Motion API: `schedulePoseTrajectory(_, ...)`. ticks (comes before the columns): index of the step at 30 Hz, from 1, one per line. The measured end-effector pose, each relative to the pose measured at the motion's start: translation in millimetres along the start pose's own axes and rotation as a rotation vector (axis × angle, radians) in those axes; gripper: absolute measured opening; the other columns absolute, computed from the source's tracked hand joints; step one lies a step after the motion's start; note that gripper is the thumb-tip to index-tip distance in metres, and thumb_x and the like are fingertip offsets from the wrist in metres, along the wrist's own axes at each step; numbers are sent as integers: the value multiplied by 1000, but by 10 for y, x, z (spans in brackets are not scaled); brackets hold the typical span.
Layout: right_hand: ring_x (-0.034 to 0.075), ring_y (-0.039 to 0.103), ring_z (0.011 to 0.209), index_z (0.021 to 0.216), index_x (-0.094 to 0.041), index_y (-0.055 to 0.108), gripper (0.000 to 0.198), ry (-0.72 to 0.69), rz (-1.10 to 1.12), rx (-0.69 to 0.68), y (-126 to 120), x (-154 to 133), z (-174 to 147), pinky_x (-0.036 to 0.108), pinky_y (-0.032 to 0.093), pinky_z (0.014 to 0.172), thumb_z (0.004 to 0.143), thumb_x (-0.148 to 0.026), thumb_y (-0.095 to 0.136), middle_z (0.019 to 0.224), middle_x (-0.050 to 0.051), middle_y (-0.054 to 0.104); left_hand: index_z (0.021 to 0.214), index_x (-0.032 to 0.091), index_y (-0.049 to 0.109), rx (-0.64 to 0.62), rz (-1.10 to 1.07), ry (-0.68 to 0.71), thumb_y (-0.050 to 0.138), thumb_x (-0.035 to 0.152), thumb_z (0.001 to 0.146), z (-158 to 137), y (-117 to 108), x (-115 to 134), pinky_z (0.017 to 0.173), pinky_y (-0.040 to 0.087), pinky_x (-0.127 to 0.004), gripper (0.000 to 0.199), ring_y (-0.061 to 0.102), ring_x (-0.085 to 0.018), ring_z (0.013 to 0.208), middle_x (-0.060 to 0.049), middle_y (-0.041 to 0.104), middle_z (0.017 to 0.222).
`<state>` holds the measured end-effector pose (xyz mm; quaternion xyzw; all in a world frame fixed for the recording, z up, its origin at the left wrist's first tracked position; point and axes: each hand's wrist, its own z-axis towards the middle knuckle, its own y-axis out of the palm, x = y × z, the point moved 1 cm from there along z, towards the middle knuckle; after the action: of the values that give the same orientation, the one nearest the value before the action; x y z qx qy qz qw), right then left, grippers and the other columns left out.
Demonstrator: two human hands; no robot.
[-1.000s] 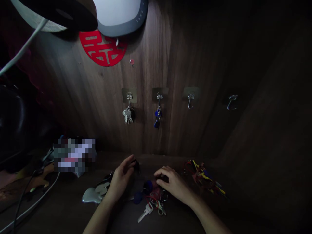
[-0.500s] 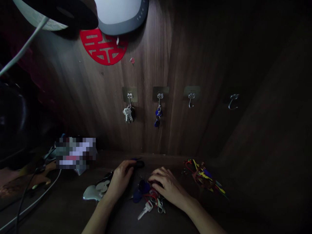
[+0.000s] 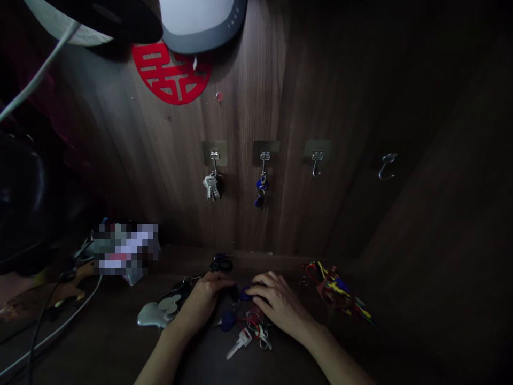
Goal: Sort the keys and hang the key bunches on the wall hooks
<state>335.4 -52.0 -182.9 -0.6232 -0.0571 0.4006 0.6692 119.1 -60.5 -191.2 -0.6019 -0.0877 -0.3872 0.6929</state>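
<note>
Near the desk's back edge (image 3: 280, 262), the left hand (image 3: 203, 297) curls, its grip unclear, while the loosely open right hand (image 3: 276, 299) touches a blue tag (image 3: 242, 294).

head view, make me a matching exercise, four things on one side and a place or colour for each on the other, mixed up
1. right hand
2. key bunch
3. tangle
4. ornament

A. hanging from the leftmost hook
B. red, on the wall
C. at a blue fob
D. lying farthest right of the four

Pairs: 1-C, 2-A, 3-D, 4-B
</note>
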Motion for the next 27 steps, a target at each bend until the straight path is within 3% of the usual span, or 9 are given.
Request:
schedulePoseTrajectory(9,22,53,105,108,-34,65,28,85,-49,59,4,164,-8,42,38,93,88,-20,50,107,1,64,111,23,67,62,180,-99,40,3,81,-29,-37,-58,89,44,-34,46,58,-22,100,-9,65,106)
schedulePoseTrajectory(21,21,56,97,95,-29,69,22,98,-84,115,-110,237,-4,40,39,86,89,-21,49,99,2,67,89,20,70,41,269,-242,41,6,84,-21,-151,-1,84,44,-34,32,59,-22,94,-9,64,98)
schedulePoseTrajectory(24,21,56,96,90,-28,69,22,133,-82,116,-211,257,-16,40,39,87,89,-23,47,97,1,67,87,19,69,69,233,-226,42,7,84,-20,-163,16,83,45,-35,30,59,-23,92,-9,63,97)
schedulePoseTrajectory(27,22,56,96,87,-27,69,21,163,-62,102,-326,273,-33,39,38,87,87,-23,48,94,1,68,90,20,68,79,89,-113,43,11,86,-10,-136,80,86,44,-34,27,58,-22,94,-8,63,98)
